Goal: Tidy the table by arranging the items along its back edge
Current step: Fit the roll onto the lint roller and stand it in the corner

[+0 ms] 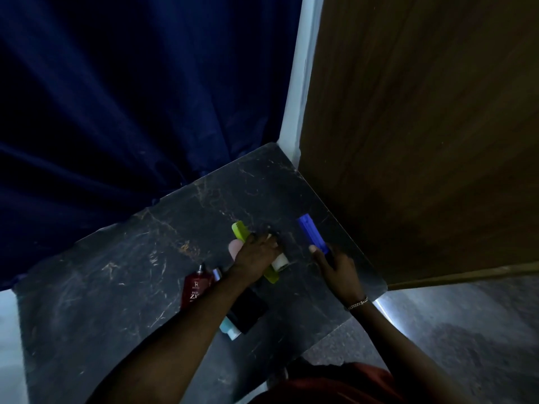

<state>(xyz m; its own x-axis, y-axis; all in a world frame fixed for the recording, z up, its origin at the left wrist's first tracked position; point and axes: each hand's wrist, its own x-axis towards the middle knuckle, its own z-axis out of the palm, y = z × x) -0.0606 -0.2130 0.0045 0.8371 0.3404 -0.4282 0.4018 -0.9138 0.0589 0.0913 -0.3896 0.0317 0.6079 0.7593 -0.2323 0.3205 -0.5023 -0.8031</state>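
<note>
A red garment (335, 386) is seen at the bottom edge, closest to the camera, above a speckled grey floor (466, 345). Two bare forearms are extended forward over a dark table (96, 287) whose polished top is marbled with pale, rust-tinged veins and has a rounded far corner.

Near the front of the table, partly hidden beneath the left forearm, a black rectangular object (248, 312) is laid over a pale blue and white container (229, 329). Just to its left, a flat dark red bottle (196, 290) with white lettering is lying with its narrow neck pointing away.

Further on, the left hand (256, 253) is closed over a yellow-green comb (242, 233) and a small white cylinder (280, 261); a pale pink rounded item (235, 248) is seen at the thumb side. Whether all three are gripped cannot be told. To the right, the right hand (335, 265), with a thin chain bracelet (358, 303) at the wrist, is wrapped around the near end of a long blue ribbed plastic piece (311, 233).

The table's back edge is met by a heavily folded deep blue curtain (131, 97). A pale wall strip (300, 83) and a brown wood-grain panel (423, 126) are set at the right.
</note>
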